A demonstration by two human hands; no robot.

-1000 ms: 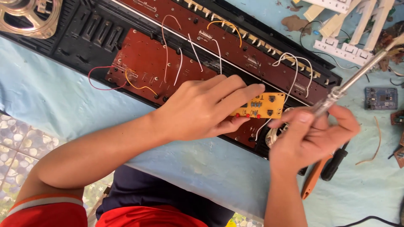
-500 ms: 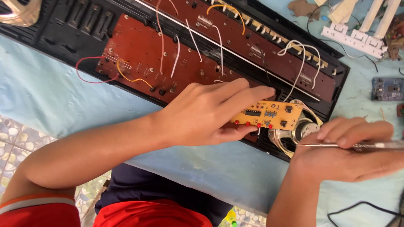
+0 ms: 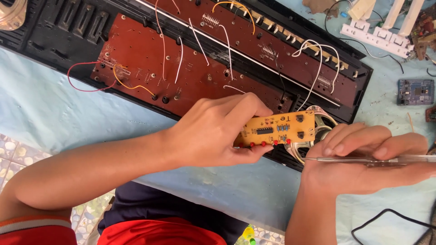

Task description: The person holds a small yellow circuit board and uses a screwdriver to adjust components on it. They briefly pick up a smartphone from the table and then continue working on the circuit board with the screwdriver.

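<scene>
The left hand (image 3: 213, 131) pinches a small yellow rectangular circuit board (image 3: 279, 129) by its left end, thumb under the lower edge and fingers over the top, so the hand is clamped on the board. A row of small red parts runs along the board's lower edge, and a black chip sits near its middle. The board is held just above the near edge of a long black opened electronic keyboard case (image 3: 54, 27), over a round metal speaker (image 3: 318, 136) set in the case's right end. The right hand (image 3: 368, 159) lies palm up just right of the board, close to it, with a slim screwdriver with a clear handle (image 3: 363, 159) resting across the palm; the fingers curl loosely over the shaft rather than gripping it tightly. Inside the case lie two reddish-brown circuit boards (image 3: 154, 68), crossed by white, red and orange wires (image 3: 318, 68). Everything rests on a pale blue cloth (image 3: 45, 100). Farther right on the cloth sit a small blue circuit module (image 3: 415, 92) and a white plastic strip of keys (image 3: 377, 36).
</scene>
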